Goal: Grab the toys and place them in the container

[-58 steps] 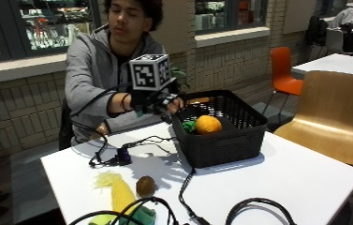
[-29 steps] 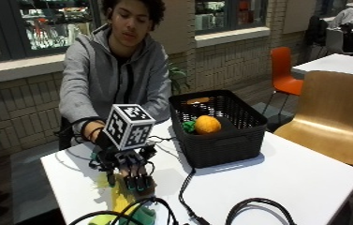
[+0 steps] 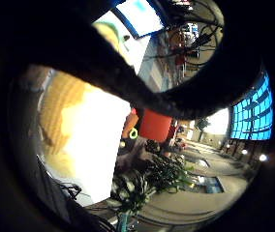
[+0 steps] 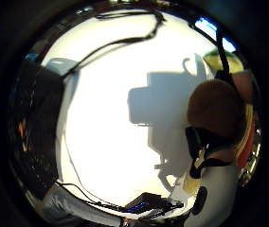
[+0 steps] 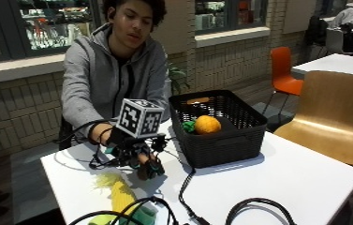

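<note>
black is the glove on the right hand point(image 5: 140, 157), which hangs just above the white table point(image 5: 300, 183) with its fingers curled around a small brown toy point(image 5: 146, 169). to do this step well, i think the hand should keep the toy enclosed, rise above the rim of the black basket point(image 5: 223, 140), where an orange toy point(image 5: 207, 124) already lies, and open only over the inside. a yellow corn toy point(image 5: 121, 197) waits near the table's front edge, and behind are wooden and orange chairs and a brick wall.
</note>
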A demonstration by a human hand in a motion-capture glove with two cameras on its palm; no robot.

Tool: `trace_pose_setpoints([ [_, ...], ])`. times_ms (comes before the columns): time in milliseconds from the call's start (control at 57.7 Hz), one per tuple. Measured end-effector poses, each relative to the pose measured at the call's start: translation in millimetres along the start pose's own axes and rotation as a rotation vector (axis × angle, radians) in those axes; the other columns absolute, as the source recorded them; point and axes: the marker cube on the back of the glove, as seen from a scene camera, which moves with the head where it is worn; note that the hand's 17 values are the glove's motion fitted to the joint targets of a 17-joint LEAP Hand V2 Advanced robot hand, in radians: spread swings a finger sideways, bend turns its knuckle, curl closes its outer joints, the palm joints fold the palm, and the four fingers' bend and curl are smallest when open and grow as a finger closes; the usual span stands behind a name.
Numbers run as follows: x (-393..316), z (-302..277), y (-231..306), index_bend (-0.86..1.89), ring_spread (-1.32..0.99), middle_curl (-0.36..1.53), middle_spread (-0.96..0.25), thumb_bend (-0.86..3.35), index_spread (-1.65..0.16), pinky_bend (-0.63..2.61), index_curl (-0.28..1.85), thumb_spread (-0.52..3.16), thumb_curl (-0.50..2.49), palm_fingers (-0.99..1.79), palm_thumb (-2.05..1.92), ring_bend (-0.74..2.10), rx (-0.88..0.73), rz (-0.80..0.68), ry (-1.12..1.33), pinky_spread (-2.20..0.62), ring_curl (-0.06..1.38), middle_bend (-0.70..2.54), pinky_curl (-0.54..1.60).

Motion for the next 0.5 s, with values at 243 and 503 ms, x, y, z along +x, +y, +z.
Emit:
trace_pose_setpoints([
  [243,-27,-80,17,1.24,-0.07,0.38,-0.03,0.24,-0.22,0.33,0.73,1.52,0.41,0.01,0.57,0.14,0.252,-0.119,-0.106,0.04,0.1,0.3,0.27],
  [503,-98,-152,30,1.27,-0.11,0.42,-0.06,0.25,-0.19,0.28,0.68,1.52,0.4,0.05,0.59,0.17,0.393,-0.292,-0.129,0.03,0.11,0.37,0.29],
])
